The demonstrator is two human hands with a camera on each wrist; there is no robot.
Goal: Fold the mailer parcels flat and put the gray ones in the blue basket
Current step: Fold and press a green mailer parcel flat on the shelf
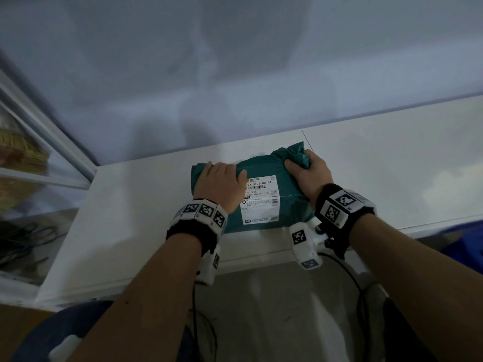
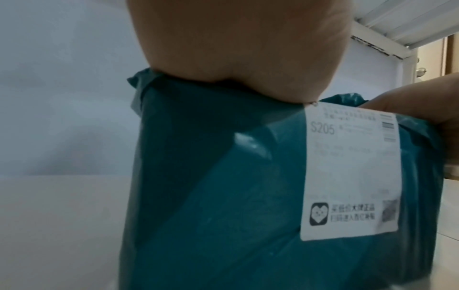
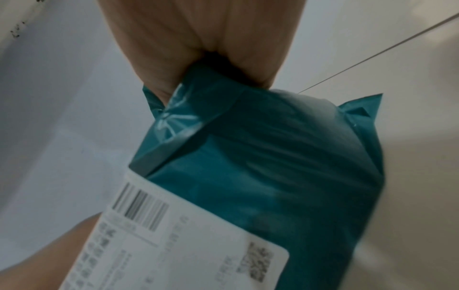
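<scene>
A teal mailer parcel (image 1: pixel 261 164) (image 2: pixel 211 186) (image 3: pixel 273 166) with a white shipping label (image 1: pixel 258 199) lies on the white table (image 1: pixel 130 218), close to the wall. My left hand (image 1: pixel 219 178) (image 2: pixel 236 49) presses flat on the parcel's left part, and its fingers reach toward the far left edge. My right hand (image 1: pixel 308 168) (image 3: pixel 198 39) grips the parcel's bunched right end, which is crumpled and lifted a little. No gray parcel is in view.
The wall (image 1: pixel 235 74) rises right behind the table. A window frame (image 1: pixel 52 142) stands at the left, with scissors (image 1: pixel 28 236) on a lower surface beneath it. A blue object (image 1: pixel 467 239) shows at the right edge below the tabletop. Cables (image 1: pixel 360 296) hang under the table's front edge.
</scene>
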